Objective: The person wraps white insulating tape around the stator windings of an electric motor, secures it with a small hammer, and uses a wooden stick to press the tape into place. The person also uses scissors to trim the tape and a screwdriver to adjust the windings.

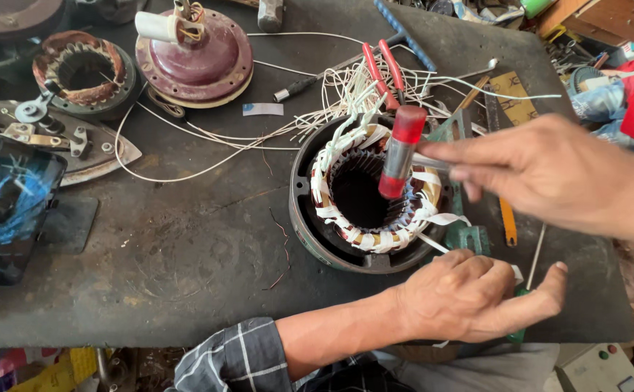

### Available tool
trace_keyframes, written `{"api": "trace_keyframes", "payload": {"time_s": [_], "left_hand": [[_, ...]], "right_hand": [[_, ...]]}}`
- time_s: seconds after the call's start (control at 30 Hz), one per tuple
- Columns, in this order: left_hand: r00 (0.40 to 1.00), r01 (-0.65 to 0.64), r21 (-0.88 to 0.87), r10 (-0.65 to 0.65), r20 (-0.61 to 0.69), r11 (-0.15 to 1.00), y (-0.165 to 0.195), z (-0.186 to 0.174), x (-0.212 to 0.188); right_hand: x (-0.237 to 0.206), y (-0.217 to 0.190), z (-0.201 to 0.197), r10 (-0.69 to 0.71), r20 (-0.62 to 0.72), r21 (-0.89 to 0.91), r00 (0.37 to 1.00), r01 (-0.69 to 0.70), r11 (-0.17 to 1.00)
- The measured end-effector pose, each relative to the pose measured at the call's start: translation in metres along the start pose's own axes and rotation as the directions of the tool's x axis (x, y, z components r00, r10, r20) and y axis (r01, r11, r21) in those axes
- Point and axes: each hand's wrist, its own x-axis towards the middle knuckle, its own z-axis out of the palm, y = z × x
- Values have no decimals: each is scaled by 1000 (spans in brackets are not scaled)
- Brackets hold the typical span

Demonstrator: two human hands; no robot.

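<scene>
A motor stator (309, 232), dark-cased with copper windings bound in white tape, lies on the black bench (172, 247). My right hand (549, 174) reaches in from the right and grips the metal handle of a small hammer with a red cylindrical head (402, 151). The head hangs just over the stator's bore and top windings. My left hand (476, 294) rests knuckles-up on the bench against the stator's lower right rim, fingers curled and thumb spread. A green object (517, 335) pokes out from under this hand; whether the hand grips it is hidden.
Loose white wires (208, 138) and red-handled pliers (383, 67) lie behind the stator. A maroon motor cover (201, 62) and a second wound stator (81, 69) sit at the back left. A phone (8, 207) stands at the left edge. Small tools lie right of the stator.
</scene>
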Motion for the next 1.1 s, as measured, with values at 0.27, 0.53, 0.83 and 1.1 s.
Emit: {"api": "trace_keyframes", "payload": {"time_s": [0.27,0.53,0.83,1.1], "left_hand": [[1000,2,-2,-2,-9,1000,0,-1,1],[1000,14,-13,-14,-7,1000,2,-3,2],[1000,-13,9,13,-22,1000,0,-1,-1],[997,-19,7,19,-71,1000,0,2,-4]], "right_hand": [[15,-10,0,241,246,-279,939,-170,945],[11,-8,-1,320,201,-246,926,-269,931],[-53,64,38,-163,-67,40,984,166,985],[-78,84,61,-59,-9,579,998,54,813]]}}
